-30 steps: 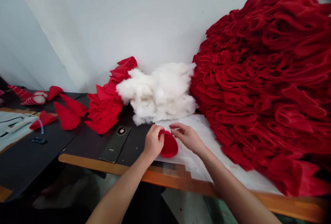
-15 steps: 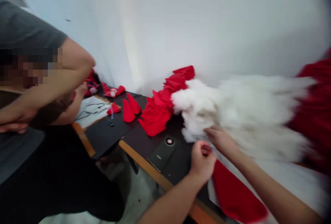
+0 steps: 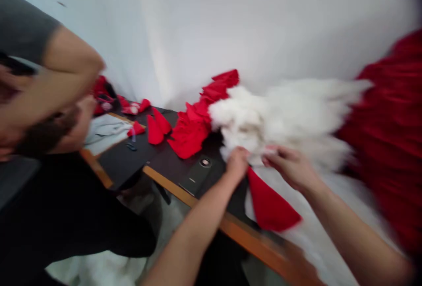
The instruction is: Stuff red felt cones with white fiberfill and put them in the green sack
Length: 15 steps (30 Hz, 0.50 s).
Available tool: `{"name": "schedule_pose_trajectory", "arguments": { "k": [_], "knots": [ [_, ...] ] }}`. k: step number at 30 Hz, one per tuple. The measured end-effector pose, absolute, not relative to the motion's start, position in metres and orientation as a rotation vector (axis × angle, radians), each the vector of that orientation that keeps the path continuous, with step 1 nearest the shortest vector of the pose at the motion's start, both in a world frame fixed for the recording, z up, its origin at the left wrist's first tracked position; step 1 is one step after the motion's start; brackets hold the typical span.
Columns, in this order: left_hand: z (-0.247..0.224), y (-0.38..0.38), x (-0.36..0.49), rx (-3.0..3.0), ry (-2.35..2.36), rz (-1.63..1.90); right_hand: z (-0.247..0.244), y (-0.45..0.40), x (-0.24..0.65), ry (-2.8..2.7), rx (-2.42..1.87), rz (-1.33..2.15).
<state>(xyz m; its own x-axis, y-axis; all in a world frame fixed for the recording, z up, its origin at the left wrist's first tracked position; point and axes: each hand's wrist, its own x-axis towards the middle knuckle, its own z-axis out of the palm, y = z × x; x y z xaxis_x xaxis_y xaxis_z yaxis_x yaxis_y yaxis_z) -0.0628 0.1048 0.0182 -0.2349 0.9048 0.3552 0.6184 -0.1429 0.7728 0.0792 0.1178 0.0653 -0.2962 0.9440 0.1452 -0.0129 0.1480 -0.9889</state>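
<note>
The left hand (image 3: 238,163) reaches forward, grip clamped on red cloth (image 3: 273,204). The right hand (image 3: 288,163) bends inward, its blurred grip unreadable; the counter's edge (image 3: 171,189) runs near the cloth.

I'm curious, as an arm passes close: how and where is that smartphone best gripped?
Probably pinch the smartphone by both long edges near its middle, coming from above and the left: it lies flat, camera up, with the left forearm on its right.
</note>
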Motion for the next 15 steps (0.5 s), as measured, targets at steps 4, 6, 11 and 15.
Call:
{"name": "schedule_pose_trajectory", "arguments": {
  "k": [4, 6, 11, 15],
  "knots": [
    [0.019, 0.084, -0.062, 1.689, 1.837, 1.365, 0.082, 0.086, 0.123, -1.201, -0.831, 1.431],
    [0.022, 0.063, -0.059, 1.761, 1.862, 1.399, 0.079, 0.067, 0.148, -1.183, -0.854, 1.453],
    [0.024, 0.0, -0.035, 2.074, 1.531, 1.153, 0.048, 0.014, 0.181, -1.245, -1.013, 1.543],
    [0.011, -0.003, -0.019, 2.205, 1.644, 1.052, 0.02, -0.006, 0.17, -1.32, -1.128, 1.412]
  ]
}}
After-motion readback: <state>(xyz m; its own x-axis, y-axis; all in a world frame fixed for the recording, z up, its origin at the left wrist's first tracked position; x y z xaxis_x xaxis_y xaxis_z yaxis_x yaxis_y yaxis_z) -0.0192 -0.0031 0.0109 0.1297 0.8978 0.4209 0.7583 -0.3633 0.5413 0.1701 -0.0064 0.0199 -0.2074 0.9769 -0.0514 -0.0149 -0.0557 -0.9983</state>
